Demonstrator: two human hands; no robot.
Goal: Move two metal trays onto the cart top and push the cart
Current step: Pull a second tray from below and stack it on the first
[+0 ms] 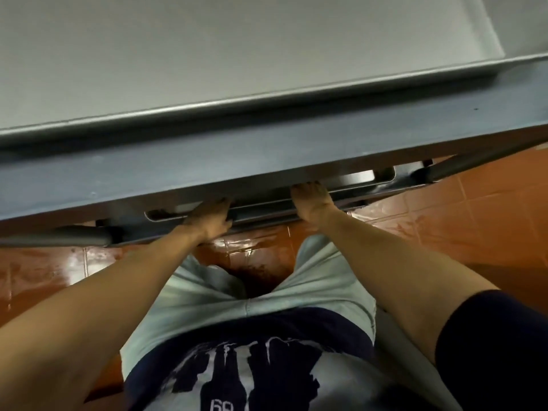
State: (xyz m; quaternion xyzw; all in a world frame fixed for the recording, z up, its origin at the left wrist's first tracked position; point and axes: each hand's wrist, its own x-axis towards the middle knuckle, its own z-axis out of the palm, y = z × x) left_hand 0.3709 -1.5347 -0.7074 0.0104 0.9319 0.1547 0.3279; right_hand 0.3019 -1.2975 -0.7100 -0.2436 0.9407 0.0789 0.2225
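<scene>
A large metal tray (267, 97) lies on the grey cart top (267, 149) and fills the upper half of the view. Under the cart's near edge a second metal tray (382, 178) with rounded corners shows only its near rim. My left hand (210, 221) and my right hand (312, 200) both reach under the cart top, fingers curled over that lower tray's near rim. The fingertips and most of the lower tray are hidden by the cart top.
Grey tubular cart bars stick out at the left (74, 235) and right (439, 173) below the top. The glossy, wet-looking orange tiled floor (444, 221) lies below. My legs stand close to the cart.
</scene>
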